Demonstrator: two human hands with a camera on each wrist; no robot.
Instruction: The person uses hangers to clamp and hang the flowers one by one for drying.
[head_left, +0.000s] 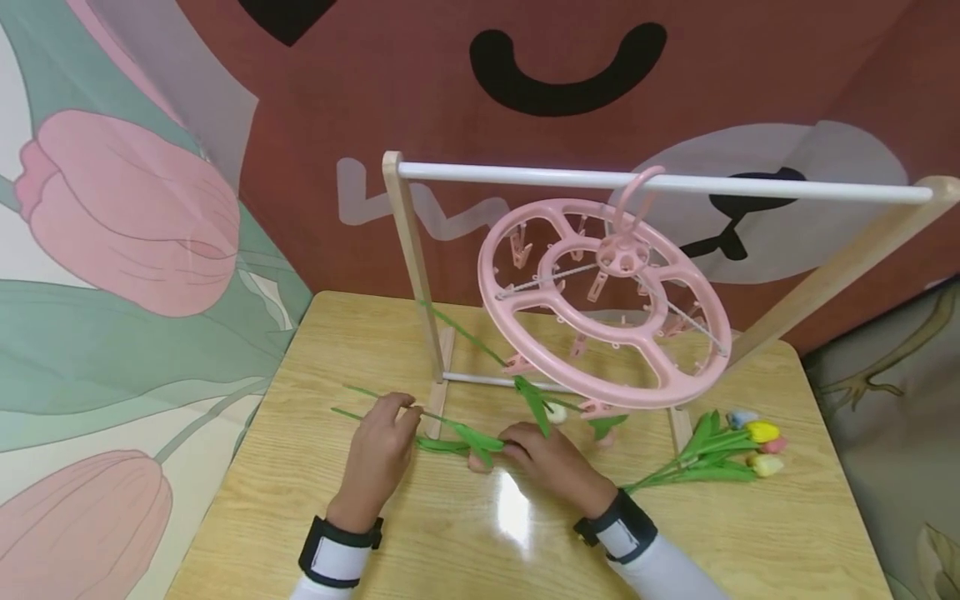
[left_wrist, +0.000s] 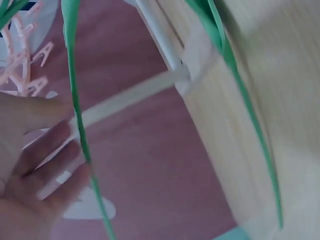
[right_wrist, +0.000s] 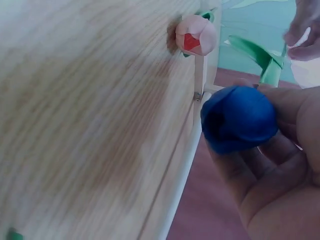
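A blue artificial tulip (right_wrist: 239, 119) rests in my right hand (right_wrist: 280, 165), its head held near the thumb and curled fingers; that head is hidden in the head view. My left hand (head_left: 381, 446) pinches the tulip's green stem (left_wrist: 80, 135), with thumb and fingertips at it. The stem lies across between both hands (head_left: 558, 471). Just below, a pink tulip (head_left: 480, 462) lies on the table, its stem pointing left. Above the right hand, a pink round clip hanger (head_left: 517, 333) hangs from a white rod, with green-stemmed flowers in clips at its lower edge.
The wooden stand's left post (head_left: 414, 258) rises behind my left hand. A bunch of tulips (head_left: 705, 454) with yellow, pink, blue and pale heads lies at the right of the table (head_left: 420, 558). A white tulip (head_left: 556, 412) shows beneath the hanger.
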